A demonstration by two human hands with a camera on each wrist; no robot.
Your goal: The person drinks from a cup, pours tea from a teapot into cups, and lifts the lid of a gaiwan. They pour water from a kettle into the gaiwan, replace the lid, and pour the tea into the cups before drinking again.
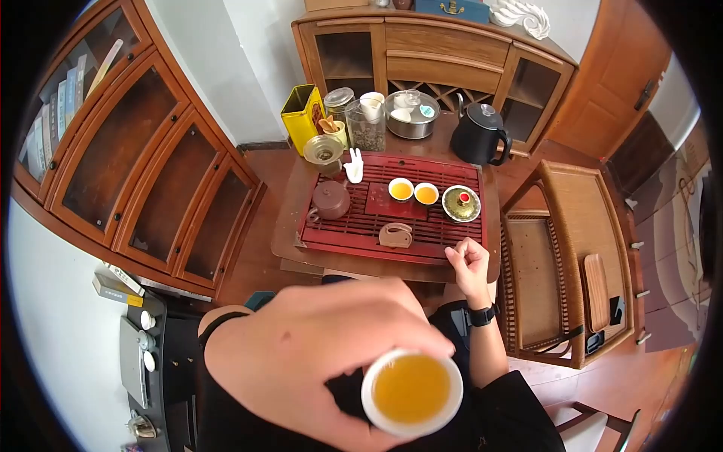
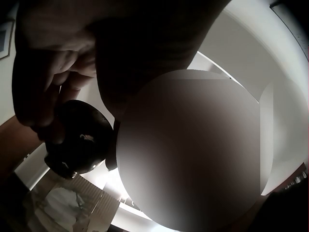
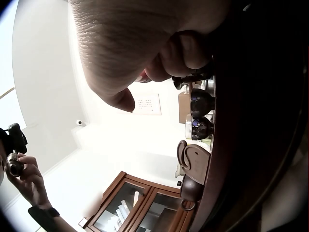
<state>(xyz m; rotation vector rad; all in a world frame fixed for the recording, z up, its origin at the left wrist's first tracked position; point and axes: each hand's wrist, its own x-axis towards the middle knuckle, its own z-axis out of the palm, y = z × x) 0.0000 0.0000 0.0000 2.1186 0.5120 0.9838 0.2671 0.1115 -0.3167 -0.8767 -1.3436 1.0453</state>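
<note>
Close to the head camera, my left hand [image 1: 301,331] holds a small teacup [image 1: 412,395] by its rim, thumb and fingers on opposite sides. Yellow tea fills much of it. The left wrist view shows the cup's dark outside [image 2: 82,137] with a light pattern. My right hand [image 1: 471,265] rests at the near right edge of a red slatted tea tray [image 1: 339,239], fingers loosely curled around nothing. Two more cups of tea [image 1: 401,190] stand on the tray beside a lidded bowl [image 1: 461,205]. A brown clay figure [image 1: 395,236] and a teapot [image 1: 330,202] sit to their left.
Behind the tray stand a black kettle [image 1: 482,134], a steel pot [image 1: 413,120], glass jars [image 1: 366,132] and a yellow tin [image 1: 303,117]. A glass pitcher with a strainer [image 1: 324,151] is near a white figure [image 1: 354,166]. A wicker chair [image 1: 584,226] is at right.
</note>
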